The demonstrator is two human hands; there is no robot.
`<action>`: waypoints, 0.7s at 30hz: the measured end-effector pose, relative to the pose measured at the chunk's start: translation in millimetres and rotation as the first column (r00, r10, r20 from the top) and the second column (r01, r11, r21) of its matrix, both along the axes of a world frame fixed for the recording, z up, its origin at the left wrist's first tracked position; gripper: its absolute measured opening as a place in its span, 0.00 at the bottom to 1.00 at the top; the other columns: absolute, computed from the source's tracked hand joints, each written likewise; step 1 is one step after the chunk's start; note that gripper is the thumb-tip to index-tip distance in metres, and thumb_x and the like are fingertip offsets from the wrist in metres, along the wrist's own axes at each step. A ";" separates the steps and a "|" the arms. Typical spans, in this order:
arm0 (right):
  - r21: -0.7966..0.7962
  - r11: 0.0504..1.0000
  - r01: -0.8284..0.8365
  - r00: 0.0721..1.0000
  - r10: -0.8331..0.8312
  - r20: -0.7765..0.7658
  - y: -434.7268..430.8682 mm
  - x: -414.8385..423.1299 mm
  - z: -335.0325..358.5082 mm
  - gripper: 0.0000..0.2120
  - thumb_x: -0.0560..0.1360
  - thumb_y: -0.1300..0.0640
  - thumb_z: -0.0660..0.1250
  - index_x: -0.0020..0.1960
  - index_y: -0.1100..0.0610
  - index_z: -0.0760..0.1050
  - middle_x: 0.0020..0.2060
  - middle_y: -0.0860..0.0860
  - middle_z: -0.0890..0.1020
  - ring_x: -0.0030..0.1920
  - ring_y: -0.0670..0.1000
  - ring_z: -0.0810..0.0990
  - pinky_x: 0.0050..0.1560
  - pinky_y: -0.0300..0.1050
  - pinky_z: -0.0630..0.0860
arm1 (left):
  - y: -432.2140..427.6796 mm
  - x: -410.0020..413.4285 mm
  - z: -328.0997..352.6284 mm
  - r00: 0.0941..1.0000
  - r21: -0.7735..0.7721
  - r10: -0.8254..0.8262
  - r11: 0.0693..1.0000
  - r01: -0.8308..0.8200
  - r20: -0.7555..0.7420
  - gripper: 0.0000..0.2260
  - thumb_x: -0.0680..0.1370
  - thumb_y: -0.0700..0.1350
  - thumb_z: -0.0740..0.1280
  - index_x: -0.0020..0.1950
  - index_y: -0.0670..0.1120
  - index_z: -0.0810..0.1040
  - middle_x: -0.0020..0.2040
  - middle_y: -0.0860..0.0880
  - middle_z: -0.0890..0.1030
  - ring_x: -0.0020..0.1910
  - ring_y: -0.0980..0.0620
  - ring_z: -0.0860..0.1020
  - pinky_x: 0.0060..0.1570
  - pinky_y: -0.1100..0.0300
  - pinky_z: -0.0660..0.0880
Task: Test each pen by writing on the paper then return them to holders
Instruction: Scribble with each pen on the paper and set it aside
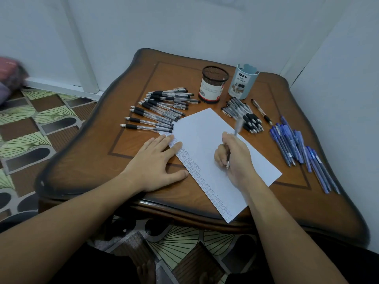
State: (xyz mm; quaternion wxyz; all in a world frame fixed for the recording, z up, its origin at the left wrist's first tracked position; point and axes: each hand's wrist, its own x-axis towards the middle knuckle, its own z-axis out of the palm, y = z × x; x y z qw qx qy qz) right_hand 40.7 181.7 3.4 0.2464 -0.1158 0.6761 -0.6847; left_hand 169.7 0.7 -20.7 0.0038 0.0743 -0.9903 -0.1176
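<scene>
The pen in the right hand blurs at its upper end. Marks down the left margin of the paper are too small to read. At the frame's left edge, a pinkish bundle is blurred and cut off.

Finding bare desk left of the paper and off its near right corner. Running into spread black pens just beyond its far left edge, a mesh holder and a blue holder standing past its far corner, a black pen heap and blue pens lying to its right.
</scene>
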 end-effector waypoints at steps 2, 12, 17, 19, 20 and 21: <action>0.089 0.996 -0.012 1.000 0.013 -0.008 -2.4 0.8 1.0 0.20 0.84 0.42 0.49 0.56 0.54 0.74 0.20 0.51 0.68 0.23 0.48 0.65 0.28 0.42 0.63 | -0.7 0.3 -0.3 1.000 -0.001 0.001 1.000 -0.001 0.007 0.45 0.67 0.77 0.42 0.80 0.57 0.52 0.81 0.50 0.49 0.79 0.51 0.45 0.75 0.55 0.40; 0.227 0.965 -0.129 0.986 0.149 -0.074 -6.0 -1.0 12.6 0.17 0.85 0.44 0.48 0.63 0.44 0.73 0.25 0.50 0.75 0.27 0.45 0.70 0.33 0.43 0.66 | -1.3 0.7 -0.1 1.000 0.023 -0.009 1.000 0.009 0.005 0.44 0.68 0.78 0.43 0.80 0.57 0.51 0.81 0.51 0.47 0.79 0.51 0.44 0.75 0.55 0.38; 0.077 0.991 -0.111 0.993 0.106 0.059 -6.2 -8.9 19.9 0.15 0.85 0.44 0.50 0.60 0.46 0.74 0.27 0.53 0.74 0.28 0.49 0.69 0.29 0.44 0.63 | -0.8 0.0 2.5 1.000 0.011 -0.008 1.000 0.007 0.018 0.42 0.69 0.76 0.44 0.80 0.58 0.49 0.81 0.52 0.45 0.79 0.52 0.42 0.73 0.57 0.35; 0.047 0.993 -0.108 0.992 0.105 0.066 -5.9 -12.7 23.1 0.14 0.85 0.44 0.51 0.60 0.47 0.73 0.28 0.54 0.75 0.28 0.50 0.69 0.26 0.43 0.61 | -1.1 -0.4 2.1 1.000 0.016 -0.007 1.000 0.007 0.021 0.42 0.69 0.76 0.45 0.80 0.58 0.48 0.81 0.52 0.44 0.79 0.53 0.41 0.74 0.57 0.35; 0.052 0.993 -0.104 0.993 0.101 0.057 -6.6 -14.9 24.8 0.13 0.85 0.44 0.52 0.59 0.47 0.72 0.28 0.54 0.75 0.27 0.50 0.69 0.25 0.42 0.61 | -1.4 -0.4 1.8 1.000 0.017 -0.007 1.000 0.006 0.020 0.41 0.70 0.75 0.45 0.80 0.58 0.48 0.81 0.52 0.44 0.79 0.53 0.41 0.74 0.56 0.35; 0.075 0.993 -0.088 0.996 0.086 0.040 -8.1 -18.2 26.8 0.11 0.84 0.45 0.53 0.59 0.46 0.72 0.29 0.54 0.76 0.27 0.49 0.70 0.24 0.41 0.61 | -1.8 -0.3 1.4 1.000 0.017 -0.007 1.000 0.006 0.019 0.41 0.70 0.75 0.45 0.80 0.58 0.48 0.81 0.52 0.44 0.79 0.53 0.41 0.74 0.56 0.35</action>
